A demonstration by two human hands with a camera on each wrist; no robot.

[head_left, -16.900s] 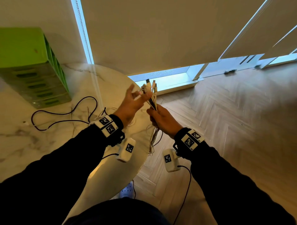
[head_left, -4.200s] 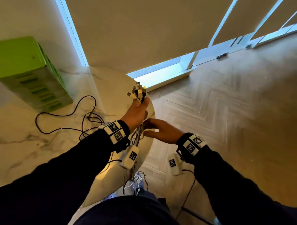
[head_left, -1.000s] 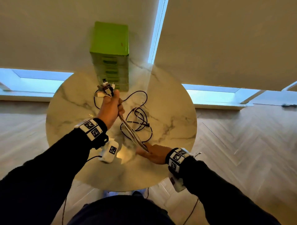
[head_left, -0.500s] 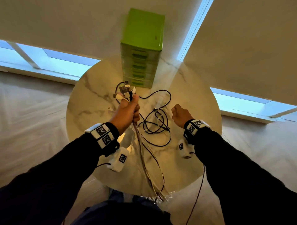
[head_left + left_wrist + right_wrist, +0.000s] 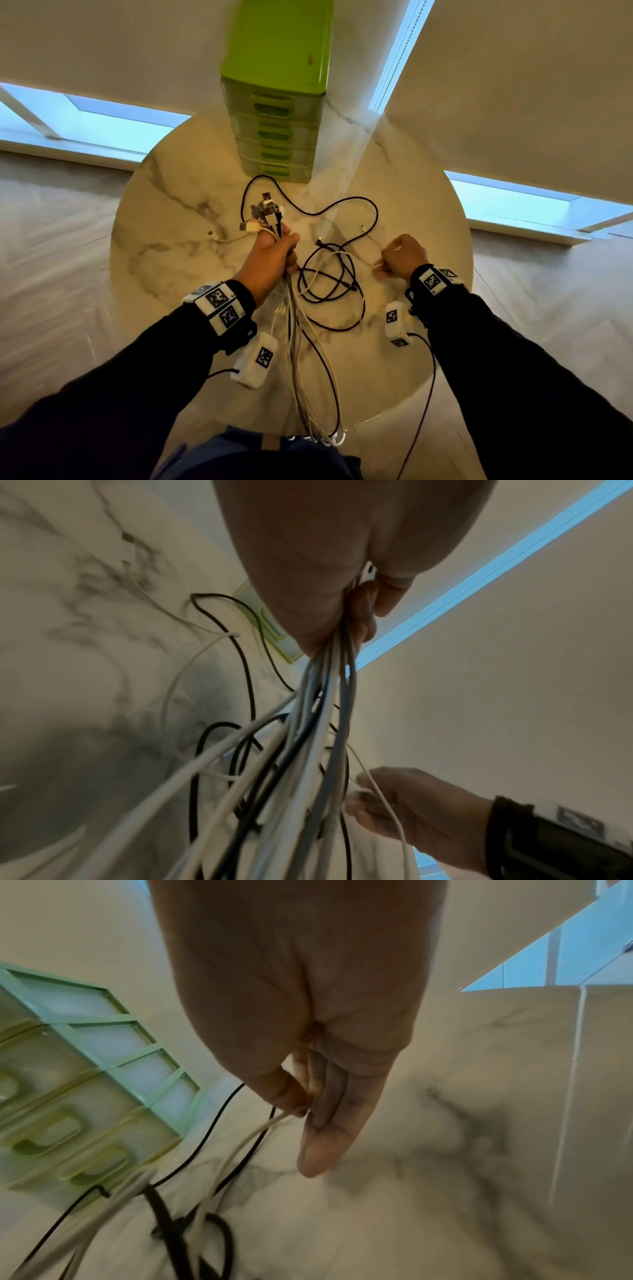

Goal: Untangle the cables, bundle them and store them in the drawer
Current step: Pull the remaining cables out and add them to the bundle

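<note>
Over the marble surface [image 5: 178, 240], our left hand [image 5: 274, 255] grips the cable bundle [image 5: 294, 329] just below its plugs, while our right hand [image 5: 404, 255] pinches one thin white cable [image 5: 246, 1139]. These cords look light, limp and snag-prone, so we would hold near the connectors.

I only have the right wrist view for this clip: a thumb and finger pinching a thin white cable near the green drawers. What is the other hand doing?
Observer: The left hand grips a bundle of cables in its fist above the marble table.
Operator: Which end is up?
Observer: The connector ends stick out above the fist. The cords hang down past the table's near edge.
Operator: Does my cable join that bundle?
Observer: In the left wrist view the thin white cable rises from the right hand toward the bundle. I cannot tell where it ends.
</note>
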